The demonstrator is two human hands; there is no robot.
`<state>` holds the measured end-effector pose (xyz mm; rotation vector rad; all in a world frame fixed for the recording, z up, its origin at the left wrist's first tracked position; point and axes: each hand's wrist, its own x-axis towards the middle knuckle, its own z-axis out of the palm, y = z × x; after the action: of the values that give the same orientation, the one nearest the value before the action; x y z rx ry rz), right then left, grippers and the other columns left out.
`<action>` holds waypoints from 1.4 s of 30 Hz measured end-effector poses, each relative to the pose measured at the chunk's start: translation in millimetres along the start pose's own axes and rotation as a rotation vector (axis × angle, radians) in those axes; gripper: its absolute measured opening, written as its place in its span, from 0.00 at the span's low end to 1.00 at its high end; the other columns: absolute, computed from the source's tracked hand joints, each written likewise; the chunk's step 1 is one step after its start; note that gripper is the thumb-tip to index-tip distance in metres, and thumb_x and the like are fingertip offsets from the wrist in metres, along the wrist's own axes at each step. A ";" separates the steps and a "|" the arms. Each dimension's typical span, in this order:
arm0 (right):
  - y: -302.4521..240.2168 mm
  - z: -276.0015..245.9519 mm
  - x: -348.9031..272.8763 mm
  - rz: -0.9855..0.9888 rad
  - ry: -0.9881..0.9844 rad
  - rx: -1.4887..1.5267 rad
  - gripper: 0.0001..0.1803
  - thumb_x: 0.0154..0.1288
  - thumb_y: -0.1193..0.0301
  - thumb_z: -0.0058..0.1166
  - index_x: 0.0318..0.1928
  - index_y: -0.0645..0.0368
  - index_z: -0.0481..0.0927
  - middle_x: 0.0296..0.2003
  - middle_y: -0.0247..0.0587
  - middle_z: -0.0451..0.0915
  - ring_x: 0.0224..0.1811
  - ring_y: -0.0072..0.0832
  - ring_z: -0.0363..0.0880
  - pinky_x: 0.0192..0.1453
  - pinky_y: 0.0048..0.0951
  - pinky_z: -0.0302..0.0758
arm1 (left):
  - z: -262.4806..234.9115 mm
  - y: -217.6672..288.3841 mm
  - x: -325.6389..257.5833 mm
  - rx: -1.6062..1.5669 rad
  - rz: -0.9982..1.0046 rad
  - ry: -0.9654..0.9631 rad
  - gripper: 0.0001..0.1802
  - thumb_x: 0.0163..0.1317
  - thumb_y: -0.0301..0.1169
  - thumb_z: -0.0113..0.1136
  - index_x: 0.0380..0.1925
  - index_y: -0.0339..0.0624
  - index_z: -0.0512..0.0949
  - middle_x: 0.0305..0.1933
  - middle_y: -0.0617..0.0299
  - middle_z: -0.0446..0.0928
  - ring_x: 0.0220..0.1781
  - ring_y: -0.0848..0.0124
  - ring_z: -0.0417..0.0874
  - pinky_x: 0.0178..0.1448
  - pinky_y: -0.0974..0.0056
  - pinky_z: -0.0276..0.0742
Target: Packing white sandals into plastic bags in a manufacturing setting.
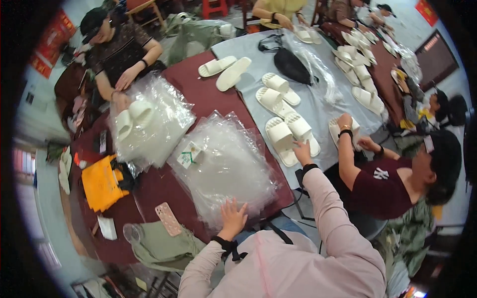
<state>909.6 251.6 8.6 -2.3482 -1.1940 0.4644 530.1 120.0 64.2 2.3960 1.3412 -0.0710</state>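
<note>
My left hand [232,217] lies with spread fingers on the near edge of a stack of clear plastic bags [223,169]. A small white card with green print [189,154] shows on that stack. My right hand [304,152] is stretched forward to the right, fingers apart, at the near side of a pair of cream slippers [281,136]. Its fingertips seem to touch the right slipper; I see no grip around it. Just beyond sits another pair of cream slippers [271,99], partly overlapping a further slipper [276,82].
Across the table a co-worker's hand [128,77] is by slippers on bags [141,114]. At right, another person's hand [345,120] touches slippers. A black bag [292,67], orange bag [102,181], pink phone [168,218] and green cloth [161,246] lie around.
</note>
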 end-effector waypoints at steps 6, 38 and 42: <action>-0.3 -1.5 32.3 -0.283 -0.238 -0.147 0.22 0.46 0.62 0.58 0.47 0.41 0.80 0.55 0.50 0.67 0.63 0.48 0.57 0.65 0.49 0.54 | 3.8 22.6 20.8 -0.081 -0.125 0.036 0.29 0.56 0.38 0.55 0.60 0.62 0.63 0.67 0.44 0.50 0.67 0.40 0.51 0.65 0.36 0.47; -153.0 -50.0 -179.2 -0.867 -0.822 0.179 0.19 0.54 0.62 0.56 0.45 0.60 0.78 0.44 0.50 0.73 0.49 0.45 0.69 0.56 0.38 0.64 | 12.7 -66.6 -7.8 -0.403 0.170 0.090 0.21 0.51 0.35 0.57 0.49 0.50 0.74 0.62 0.48 0.62 0.61 0.50 0.64 0.60 0.50 0.64; -117.6 -0.2 -185.2 -0.694 -0.508 -0.082 0.16 0.53 0.61 0.54 0.37 0.61 0.79 0.36 0.51 0.74 0.44 0.47 0.69 0.52 0.41 0.66 | 8.7 -98.1 3.5 -0.265 0.239 0.020 0.17 0.49 0.30 0.55 0.41 0.42 0.77 0.56 0.46 0.68 0.55 0.51 0.69 0.58 0.54 0.67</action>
<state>726.9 160.4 88.7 -1.7388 -2.1703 0.7827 451.9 165.3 24.9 2.3136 0.9927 0.1857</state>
